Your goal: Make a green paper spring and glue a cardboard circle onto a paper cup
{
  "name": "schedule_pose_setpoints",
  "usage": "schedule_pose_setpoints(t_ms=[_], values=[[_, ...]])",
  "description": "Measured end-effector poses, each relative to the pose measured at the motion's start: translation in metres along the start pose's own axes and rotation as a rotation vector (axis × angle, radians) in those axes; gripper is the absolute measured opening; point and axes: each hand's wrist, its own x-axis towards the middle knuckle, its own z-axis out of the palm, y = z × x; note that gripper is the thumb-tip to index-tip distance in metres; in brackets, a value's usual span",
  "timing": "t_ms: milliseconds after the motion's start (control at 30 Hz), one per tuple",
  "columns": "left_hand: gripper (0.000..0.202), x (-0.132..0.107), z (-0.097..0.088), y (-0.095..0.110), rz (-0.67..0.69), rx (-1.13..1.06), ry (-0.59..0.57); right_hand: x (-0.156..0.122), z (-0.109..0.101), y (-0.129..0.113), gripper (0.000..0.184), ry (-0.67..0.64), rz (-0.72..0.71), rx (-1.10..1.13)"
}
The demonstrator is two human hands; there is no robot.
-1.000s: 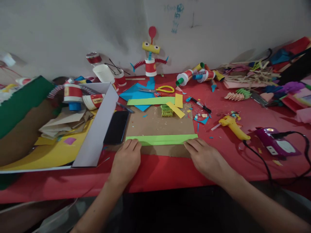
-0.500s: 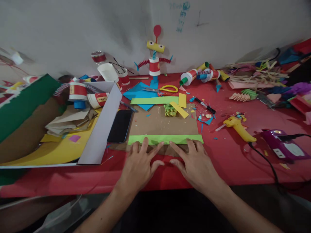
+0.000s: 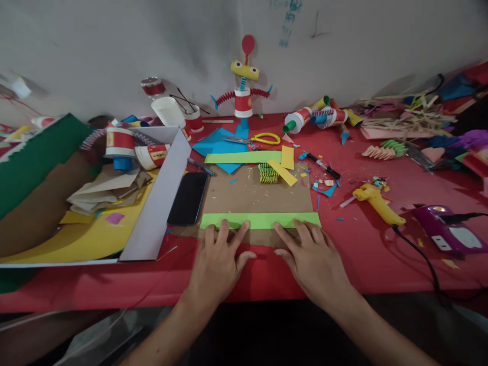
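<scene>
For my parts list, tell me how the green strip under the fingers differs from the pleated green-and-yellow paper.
The green strip is long and flat; the pleated paper is folded into a compact stack. The green strip is plain green, while the pleated paper shows green and yellow. The left hand and right hand touch the green strip; neither touches the pleated paper. Both lie on the brown cardboard.

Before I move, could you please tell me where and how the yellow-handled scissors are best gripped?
The yellow-handled scissors are probably best taken by the yellow handles, with the right hand coming from the right: the handles lie on that side, while the blades point left over the blue paper.
</scene>
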Motion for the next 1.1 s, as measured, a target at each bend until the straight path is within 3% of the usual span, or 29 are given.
schedule_pose_setpoints(t_ms=[267, 433, 567, 667, 733, 867, 1000, 1100], values=[[0.070, -0.014, 0.013, -0.027, -0.068, 0.017, 0.048, -0.015, 0.000, 0.024, 0.045, -0.030, 0.041, -0.027], [0.069, -0.016, 0.014, -0.028, -0.073, 0.019, 0.066, -0.026, 0.002, 0.043, 0.046, 0.001, 0.110, -0.117], [0.069, -0.015, 0.015, -0.027, -0.088, -0.011, 0.082, -0.025, -0.008, 0.051, 0.041, 0.040, 0.145, -0.139], [0.070, -0.015, 0.015, -0.026, -0.098, -0.023, 0.095, -0.011, -0.019, 0.052, 0.041, 0.098, 0.188, -0.104], [0.070, -0.015, 0.014, -0.026, -0.111, -0.026, 0.107, 0.006, -0.022, 0.049, 0.041, 0.089, 0.126, -0.026], [0.066, -0.016, 0.012, -0.026, -0.131, -0.062, 0.134, 0.040, -0.014, 0.040, 0.041, -0.037, -0.066, 0.130], [0.054, -0.020, 0.006, -0.020, -0.149, -0.173, 0.278, 0.057, -0.003, 0.038, 0.032, -0.185, -0.079, 0.254], [0.034, -0.023, 0.000, -0.008, -0.210, -0.434, 0.365, 0.060, -0.001, 0.041, 0.025, -0.221, -0.072, 0.354]])
